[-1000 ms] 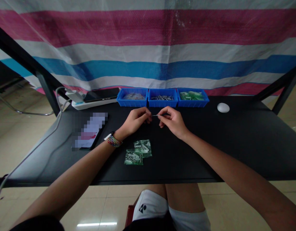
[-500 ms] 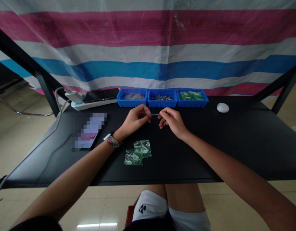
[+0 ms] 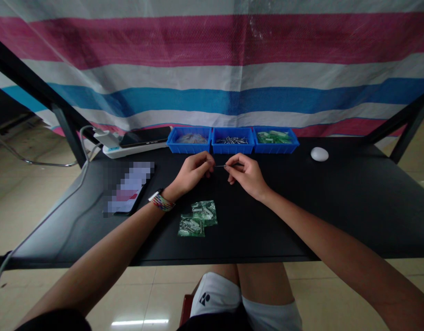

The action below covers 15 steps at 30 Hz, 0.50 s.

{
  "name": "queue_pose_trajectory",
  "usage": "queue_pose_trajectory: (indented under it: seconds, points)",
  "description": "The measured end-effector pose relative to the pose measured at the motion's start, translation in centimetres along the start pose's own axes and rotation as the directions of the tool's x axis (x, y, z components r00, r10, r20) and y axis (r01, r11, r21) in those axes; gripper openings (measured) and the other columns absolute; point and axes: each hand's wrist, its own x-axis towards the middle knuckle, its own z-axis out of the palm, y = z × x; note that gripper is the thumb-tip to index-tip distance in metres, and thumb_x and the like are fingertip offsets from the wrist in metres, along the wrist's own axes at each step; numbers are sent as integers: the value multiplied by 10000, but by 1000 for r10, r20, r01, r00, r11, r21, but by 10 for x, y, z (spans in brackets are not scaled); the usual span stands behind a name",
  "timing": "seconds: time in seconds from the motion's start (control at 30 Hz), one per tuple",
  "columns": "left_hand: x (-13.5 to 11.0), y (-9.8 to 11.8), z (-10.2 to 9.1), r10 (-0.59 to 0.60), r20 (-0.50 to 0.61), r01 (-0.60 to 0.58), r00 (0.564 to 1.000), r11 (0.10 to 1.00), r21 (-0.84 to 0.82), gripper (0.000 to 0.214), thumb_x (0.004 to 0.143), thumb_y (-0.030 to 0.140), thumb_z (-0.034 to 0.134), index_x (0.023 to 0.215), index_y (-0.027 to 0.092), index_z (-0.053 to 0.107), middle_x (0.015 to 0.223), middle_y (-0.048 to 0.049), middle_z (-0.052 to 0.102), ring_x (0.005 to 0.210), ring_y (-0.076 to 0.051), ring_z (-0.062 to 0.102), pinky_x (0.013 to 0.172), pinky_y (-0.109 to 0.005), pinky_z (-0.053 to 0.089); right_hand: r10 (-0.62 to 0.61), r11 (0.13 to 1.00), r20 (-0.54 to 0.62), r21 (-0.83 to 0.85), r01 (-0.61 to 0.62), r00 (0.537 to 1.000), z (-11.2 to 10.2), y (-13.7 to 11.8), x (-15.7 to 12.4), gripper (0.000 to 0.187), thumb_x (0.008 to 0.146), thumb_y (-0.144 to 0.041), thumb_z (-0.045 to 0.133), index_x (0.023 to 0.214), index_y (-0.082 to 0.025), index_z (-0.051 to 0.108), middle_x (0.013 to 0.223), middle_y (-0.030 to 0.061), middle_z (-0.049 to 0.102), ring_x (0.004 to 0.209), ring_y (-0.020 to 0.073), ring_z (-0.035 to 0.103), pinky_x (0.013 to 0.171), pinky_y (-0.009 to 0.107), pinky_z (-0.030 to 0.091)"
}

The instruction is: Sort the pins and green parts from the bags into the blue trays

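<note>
Over the middle of the black table [image 3: 336,211], my left hand [image 3: 193,174] and my right hand [image 3: 246,174] face each other, fingers pinched. A thin metal pin [image 3: 221,166] runs level between the two pinches; my right fingers hold one end. My left fingertips close around something small at the pin's other end, too small to name. A beaded band sits on my left wrist. Two small green bags of metal parts [image 3: 197,219] lie on the table just below my hands.
Three blue bins stand in a row at the table's back: left [image 3: 190,139], middle with metal pins [image 3: 233,140], right with green pieces [image 3: 275,139]. A phone lies on a white power strip [image 3: 136,146] at back left, another phone [image 3: 129,189] nearer, a white oval object [image 3: 319,154] at right.
My hands have stayed in place with the pin between them; my right hand has edged slightly and its fingers have shifted along the pin.
</note>
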Motion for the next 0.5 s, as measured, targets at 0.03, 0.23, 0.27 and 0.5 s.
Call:
queue_pose_trajectory:
  seconds: [0.03,0.23,0.27,0.5]
  points:
    - [0,-1,0,-8,7,8,1000,1000,9,218,954,344,618,820,175,639,727,-12,655,615,-126,620,553,-223,482,-5,1000,-3,-7,5,1000,0,0,0,361,835,-508,849,908,-211,658,870,-3,677,563,105,661,478,235,560]
    - [-1,-3,2,-30,20,30,999,1000,-1,300,949,413,676,775,170,645,684,-8,640,584,-119,592,539,-222,468,-31,999,-14,-22,31,999,0,-2,-2,326,851,-475,839,908,-208,660,887,4,682,557,99,650,478,234,544]
    - [-1,-2,3,-26,17,26,1000,1000,-6,291,943,407,686,779,170,644,692,-9,640,587,-117,590,541,-221,474,-34,999,-12,-20,34,999,0,-3,-1,320,852,-467,839,906,-208,659,886,3,679,560,100,653,479,233,544]
    - [-2,8,6,16,-67,-22,998,996,-88,214,860,342,763,820,175,636,755,-7,625,629,-113,581,528,-207,482,35,999,-32,8,-35,999,-1,2,0,309,885,-475,775,997,-222,638,931,4,709,558,104,670,499,244,572]
